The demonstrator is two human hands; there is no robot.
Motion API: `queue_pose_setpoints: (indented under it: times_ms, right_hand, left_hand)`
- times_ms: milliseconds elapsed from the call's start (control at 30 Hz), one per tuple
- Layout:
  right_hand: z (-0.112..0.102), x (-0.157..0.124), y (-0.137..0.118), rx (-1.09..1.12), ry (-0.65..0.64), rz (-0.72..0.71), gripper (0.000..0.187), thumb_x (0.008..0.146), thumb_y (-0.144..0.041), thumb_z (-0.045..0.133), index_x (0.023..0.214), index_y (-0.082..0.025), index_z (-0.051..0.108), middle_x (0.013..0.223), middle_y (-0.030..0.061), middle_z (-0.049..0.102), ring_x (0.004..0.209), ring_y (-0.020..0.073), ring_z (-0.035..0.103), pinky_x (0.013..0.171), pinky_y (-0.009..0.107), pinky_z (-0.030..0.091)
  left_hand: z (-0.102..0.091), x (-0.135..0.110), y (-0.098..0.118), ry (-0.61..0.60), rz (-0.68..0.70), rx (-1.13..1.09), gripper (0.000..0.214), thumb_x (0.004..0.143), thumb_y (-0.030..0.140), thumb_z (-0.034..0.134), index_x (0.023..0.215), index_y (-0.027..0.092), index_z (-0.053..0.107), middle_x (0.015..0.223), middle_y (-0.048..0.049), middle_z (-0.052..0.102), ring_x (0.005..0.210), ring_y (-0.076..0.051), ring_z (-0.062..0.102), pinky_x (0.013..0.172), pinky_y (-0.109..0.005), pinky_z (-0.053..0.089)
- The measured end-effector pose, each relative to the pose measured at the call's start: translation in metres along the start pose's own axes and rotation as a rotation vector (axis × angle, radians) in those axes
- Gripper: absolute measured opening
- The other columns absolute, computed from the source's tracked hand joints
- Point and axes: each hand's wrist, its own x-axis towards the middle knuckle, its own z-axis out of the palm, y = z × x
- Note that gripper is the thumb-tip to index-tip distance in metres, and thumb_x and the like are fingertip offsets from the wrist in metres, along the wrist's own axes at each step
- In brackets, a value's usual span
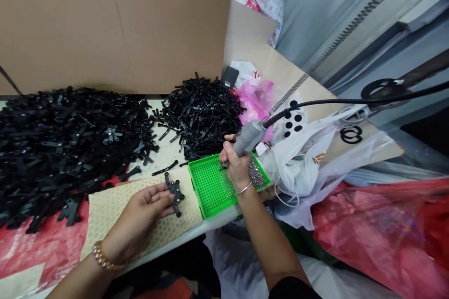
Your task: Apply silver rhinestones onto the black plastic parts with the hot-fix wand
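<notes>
View: head camera, the only view.
Part (177,190): black, matt; several slim flat arms joined in a branching shape, with rounded ends. Some ends carry small round bosses or holes, too small to tell which.
Part location: over the right portion of the cream, dimpled mat (115,208), just beside the tray; contact with the mat cannot be told.
Left hand (152,203): thumb and fingers pinched together on the part's left side; the right side projects clear of the fingertips.
Right hand (236,166): fingers wrapped around the driver.
Driver (251,136): grey, cylindrical body, tilted, lower end over the tray; tip contact cannot be told. Black cable (326,101) at upper end.
Tray (210,191): bright green, perforated base, raised rim.
Metal pieces (257,175): small, silvery, heaped at the tray's right end, others scattered mid-tray.
Large pile (70,126): black pieces, left of the mat and behind it.
Small pile (206,114): slim black strips, behind the tray.
</notes>
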Motion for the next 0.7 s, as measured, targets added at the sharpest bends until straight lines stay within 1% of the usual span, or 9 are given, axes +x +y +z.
queue_pose_setpoints:
  times_ms: [100,333,533,700]
  right_hand:
    - [-0.0005,-0.0006,0.0012,-0.032,0.0,-0.008,0.029,0.08,-0.038,0.069,0.1,-0.019,0.058,0.051,-0.0085,0.044,0.043,0.0094,0.043,0.045,0.022,0.038]
    - [-0.0017,-0.0004,0.0026,-0.053,-0.008,-0.025,0.028,0.082,-0.036,0.068,0.1,-0.019,0.058,0.051,-0.0081,0.044,0.043,0.0092,0.043,0.045,0.022,0.038]
    - [-0.0025,0.0001,0.0048,-0.127,-0.009,-0.028,0.03,0.081,-0.04,0.068,0.1,-0.018,0.059,0.051,-0.0083,0.044,0.043,0.01,0.045,0.045,0.022,0.04]
    - [-0.003,0.0001,0.0052,-0.122,-0.025,-0.038,0.026,0.081,-0.037,0.068,0.098,-0.02,0.059,0.052,-0.0082,0.046,0.043,0.0096,0.046,0.045,0.021,0.04]
  left_hand:
    - [-0.0001,-0.0002,0.0003,-0.007,0.004,-0.003,0.027,0.068,0.008,0.073,0.094,0.013,0.07,0.092,-0.0068,0.073,0.076,-0.015,0.067,0.065,-0.021,0.056]
    - [-0.0008,0.0011,-0.0016,0.017,-0.005,0.001,0.026,0.068,0.006,0.072,0.092,0.013,0.067,0.084,-0.0063,0.072,0.074,-0.015,0.067,0.065,-0.022,0.056]
    - [-0.0036,0.0009,-0.0034,0.004,0.014,0.027,0.025,0.072,0.008,0.07,0.097,0.012,0.065,0.086,-0.0065,0.071,0.074,-0.014,0.066,0.065,-0.021,0.056]
    - [-0.0035,0.0017,-0.0035,0.001,0.006,0.026,0.024,0.075,0.006,0.068,0.098,0.011,0.065,0.087,-0.0067,0.07,0.073,-0.013,0.066,0.065,-0.021,0.056]
